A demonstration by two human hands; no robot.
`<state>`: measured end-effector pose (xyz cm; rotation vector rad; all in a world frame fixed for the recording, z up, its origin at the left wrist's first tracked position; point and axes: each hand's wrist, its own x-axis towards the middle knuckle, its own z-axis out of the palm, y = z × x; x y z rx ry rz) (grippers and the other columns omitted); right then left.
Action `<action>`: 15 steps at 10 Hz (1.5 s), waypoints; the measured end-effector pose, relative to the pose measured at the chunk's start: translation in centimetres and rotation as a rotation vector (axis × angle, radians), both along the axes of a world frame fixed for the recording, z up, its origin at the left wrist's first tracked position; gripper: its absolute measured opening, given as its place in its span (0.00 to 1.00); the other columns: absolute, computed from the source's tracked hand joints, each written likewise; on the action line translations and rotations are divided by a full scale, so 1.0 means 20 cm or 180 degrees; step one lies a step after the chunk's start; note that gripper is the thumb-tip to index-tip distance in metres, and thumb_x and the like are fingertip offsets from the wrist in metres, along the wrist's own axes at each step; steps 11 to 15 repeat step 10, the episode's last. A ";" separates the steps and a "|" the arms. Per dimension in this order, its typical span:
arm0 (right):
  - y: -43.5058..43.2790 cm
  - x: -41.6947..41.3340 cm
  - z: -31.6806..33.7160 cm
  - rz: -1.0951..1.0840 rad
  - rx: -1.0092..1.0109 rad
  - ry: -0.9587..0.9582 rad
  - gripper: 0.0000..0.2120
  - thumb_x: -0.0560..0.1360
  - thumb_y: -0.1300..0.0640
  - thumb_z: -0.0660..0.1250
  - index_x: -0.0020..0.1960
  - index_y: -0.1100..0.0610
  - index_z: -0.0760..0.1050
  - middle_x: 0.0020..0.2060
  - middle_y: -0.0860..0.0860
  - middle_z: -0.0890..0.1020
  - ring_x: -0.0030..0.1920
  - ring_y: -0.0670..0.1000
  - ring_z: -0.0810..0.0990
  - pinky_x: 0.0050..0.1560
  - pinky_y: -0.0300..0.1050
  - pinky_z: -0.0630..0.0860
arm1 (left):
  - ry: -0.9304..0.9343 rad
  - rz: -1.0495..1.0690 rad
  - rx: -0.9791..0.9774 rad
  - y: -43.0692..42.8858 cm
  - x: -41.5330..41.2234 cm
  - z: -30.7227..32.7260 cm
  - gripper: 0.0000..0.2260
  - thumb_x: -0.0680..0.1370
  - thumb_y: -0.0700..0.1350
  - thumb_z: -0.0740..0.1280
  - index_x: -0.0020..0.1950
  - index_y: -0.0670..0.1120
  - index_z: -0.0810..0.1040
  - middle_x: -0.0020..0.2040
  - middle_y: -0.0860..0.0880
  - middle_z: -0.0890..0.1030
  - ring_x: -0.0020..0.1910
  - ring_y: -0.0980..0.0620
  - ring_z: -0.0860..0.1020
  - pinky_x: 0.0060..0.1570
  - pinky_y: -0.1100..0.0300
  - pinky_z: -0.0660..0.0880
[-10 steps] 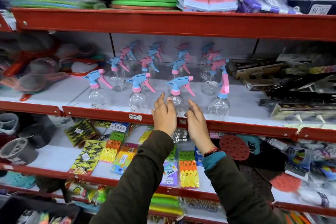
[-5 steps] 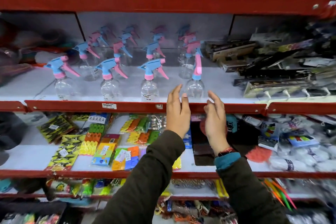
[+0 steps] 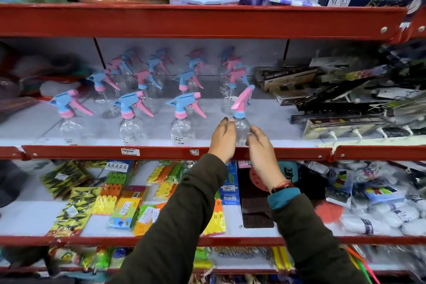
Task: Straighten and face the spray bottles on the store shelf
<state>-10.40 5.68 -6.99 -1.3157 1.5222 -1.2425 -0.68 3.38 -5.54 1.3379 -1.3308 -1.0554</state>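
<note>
Both hands have shifted rightward along the shelf since the earlier frames, from the third front bottle to the fourth one.

Head view: the left hand (image 3: 223, 138) and right hand (image 3: 261, 148) now flank the clear spray bottle (image 3: 241, 127) at the right end of the front row. Left fingertips (image 3: 227, 121) touch its shoulder; the right hand is cupped just beside its other side, fingers loosely spread — whether it touches the plastic cannot be told. Neither hand is closed around the bottle. Its pink trigger head (image 3: 243, 99) tilts up and to the right, above the hands, unlike its neighbours.

Writing: the labelled bottle (image 3: 182, 129) just left of the hands carries a white sticker with small print, mostly unreadable; a price tag (image 3: 130, 151) sits on the red shelf lip (image 3: 92, 152) farther left, too blurred to read.

More spray bottles (image 3: 129, 115) stand in rows left of and behind the hands, blue heads with pink triggers. Dark boxed goods (image 3: 334, 122) lie to the right of the hands. Below the wrists, packets (image 3: 122, 207) fill the lower shelf — a shop aisle with white shelf boards.
</note>
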 end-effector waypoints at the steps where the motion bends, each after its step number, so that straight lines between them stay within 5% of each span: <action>1: 0.04 0.01 -0.01 -0.0022 -0.0034 0.0056 0.29 0.75 0.50 0.55 0.75 0.56 0.68 0.74 0.55 0.72 0.74 0.54 0.70 0.77 0.55 0.65 | -0.0003 -0.0136 0.0141 -0.04 0.02 0.03 0.19 0.82 0.52 0.52 0.64 0.45 0.75 0.66 0.43 0.77 0.67 0.45 0.73 0.65 0.55 0.67; 3: 0.01 -0.03 0.02 -0.0105 -0.0110 0.0177 0.26 0.81 0.59 0.54 0.79 0.56 0.60 0.79 0.53 0.63 0.79 0.53 0.61 0.80 0.51 0.57 | 0.0291 0.0338 -0.0082 0.04 0.01 0.01 0.21 0.83 0.50 0.52 0.74 0.45 0.67 0.76 0.46 0.67 0.76 0.49 0.64 0.76 0.55 0.57; 5: -0.04 -0.03 0.03 0.0015 -0.0078 0.0243 0.24 0.81 0.59 0.54 0.76 0.57 0.67 0.76 0.54 0.71 0.76 0.54 0.68 0.77 0.48 0.63 | 0.0174 0.0136 -0.0079 0.06 -0.02 0.00 0.22 0.82 0.52 0.51 0.73 0.44 0.68 0.76 0.44 0.68 0.76 0.48 0.63 0.77 0.52 0.56; 6: -0.01 -0.03 0.01 -0.0005 -0.0146 0.0287 0.22 0.82 0.61 0.54 0.75 0.58 0.68 0.74 0.55 0.72 0.75 0.54 0.70 0.78 0.49 0.64 | 0.0081 0.0098 -0.0012 0.03 -0.01 0.01 0.20 0.81 0.52 0.50 0.63 0.44 0.75 0.65 0.42 0.77 0.68 0.45 0.72 0.71 0.49 0.65; 7: 0.01 -0.03 0.02 0.0006 -0.0185 0.0368 0.22 0.82 0.61 0.54 0.75 0.59 0.68 0.74 0.57 0.72 0.75 0.54 0.70 0.78 0.49 0.63 | 0.0035 0.0058 0.0026 0.01 0.00 0.01 0.20 0.81 0.51 0.51 0.63 0.43 0.75 0.65 0.41 0.78 0.66 0.44 0.73 0.70 0.48 0.66; 9: 0.02 -0.03 0.02 -0.0066 -0.0164 0.0347 0.22 0.82 0.60 0.55 0.75 0.59 0.68 0.74 0.56 0.72 0.75 0.55 0.70 0.77 0.49 0.64 | -0.0059 0.0095 0.0074 -0.02 0.00 -0.02 0.36 0.71 0.62 0.49 0.73 0.44 0.68 0.74 0.43 0.71 0.74 0.46 0.67 0.76 0.48 0.61; 15: 0.02 -0.03 0.00 -0.0178 -0.0194 0.0289 0.23 0.82 0.59 0.55 0.77 0.58 0.66 0.76 0.56 0.70 0.76 0.54 0.68 0.78 0.49 0.63 | -0.0039 0.0151 0.0087 0.01 -0.01 0.01 0.35 0.74 0.63 0.51 0.76 0.44 0.64 0.77 0.44 0.65 0.77 0.46 0.62 0.78 0.50 0.56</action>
